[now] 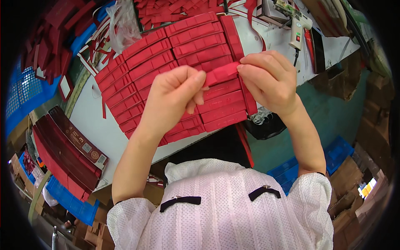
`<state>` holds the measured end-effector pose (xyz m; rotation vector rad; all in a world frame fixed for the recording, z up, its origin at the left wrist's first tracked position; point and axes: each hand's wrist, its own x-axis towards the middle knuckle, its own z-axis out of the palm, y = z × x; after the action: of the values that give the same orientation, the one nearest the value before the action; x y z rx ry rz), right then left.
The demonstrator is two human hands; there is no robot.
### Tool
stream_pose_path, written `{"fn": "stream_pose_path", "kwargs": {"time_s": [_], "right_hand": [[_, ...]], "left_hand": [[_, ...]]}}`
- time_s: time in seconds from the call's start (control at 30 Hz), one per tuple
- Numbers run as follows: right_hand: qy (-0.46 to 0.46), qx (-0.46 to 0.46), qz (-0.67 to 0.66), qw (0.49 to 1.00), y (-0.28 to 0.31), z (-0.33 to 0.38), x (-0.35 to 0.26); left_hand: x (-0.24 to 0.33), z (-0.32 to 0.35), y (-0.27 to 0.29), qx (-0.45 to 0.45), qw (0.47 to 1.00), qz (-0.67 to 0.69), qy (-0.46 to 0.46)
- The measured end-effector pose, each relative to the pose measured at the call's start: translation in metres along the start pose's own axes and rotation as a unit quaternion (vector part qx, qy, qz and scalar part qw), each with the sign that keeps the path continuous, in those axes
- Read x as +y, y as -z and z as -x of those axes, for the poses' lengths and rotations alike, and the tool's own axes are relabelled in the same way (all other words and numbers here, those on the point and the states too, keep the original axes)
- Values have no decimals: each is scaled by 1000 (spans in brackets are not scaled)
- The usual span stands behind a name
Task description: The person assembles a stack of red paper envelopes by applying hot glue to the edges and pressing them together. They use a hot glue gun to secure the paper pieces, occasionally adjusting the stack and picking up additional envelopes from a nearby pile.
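Observation:
Both my hands hold one small red folded card piece (221,73) above the white table (89,121). My left hand (175,93) pinches its left end with thumb and fingers. My right hand (268,81) grips its right end, fingers curled over it. Beneath the hands lie several rows of the same red folded pieces (166,62), laid side by side and overlapping on the table. A long red strip (232,35) lies along the right side of those rows.
A glue gun (299,30) with a cord lies at the table's far right. A stack of dark red flat boxes (66,154) sits at the left edge above blue crates (71,202). Loose red pieces (175,8) and a clear plastic bag (121,25) lie at the back.

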<state>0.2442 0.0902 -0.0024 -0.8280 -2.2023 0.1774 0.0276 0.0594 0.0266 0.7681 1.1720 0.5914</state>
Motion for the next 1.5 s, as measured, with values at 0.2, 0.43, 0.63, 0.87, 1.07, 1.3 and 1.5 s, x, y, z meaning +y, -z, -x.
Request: {"fn": "stream_pose_path", "kwargs": {"time_s": [0.2, 0.43, 0.63, 0.87, 1.07, 1.3, 1.5], "right_hand": [[-314, 86, -133, 936, 2, 43, -6], [-446, 113, -205, 864, 15, 60, -12], [-478, 111, -215, 845, 15, 61, -17], [-396, -19, -108, 912, 2, 40, -32], [-417, -86, -96, 900, -12, 34, -31], [-445, -97, -146, 878, -13, 31, -26], [-451, -101, -153, 873, -13, 33, -26]], "left_hand": [[-33, 20, -4, 28, 968, -233, -84], [-37, 9, -15, 67, 927, -351, -110], [-39, 9, -15, 80, 924, -356, -118], [-38, 8, -14, 79, 923, -358, -117], [-39, 13, -15, 92, 908, -376, -164], [-51, 16, -13, 131, 852, -440, -251], [-45, 12, -15, 132, 838, -492, -197]]}}
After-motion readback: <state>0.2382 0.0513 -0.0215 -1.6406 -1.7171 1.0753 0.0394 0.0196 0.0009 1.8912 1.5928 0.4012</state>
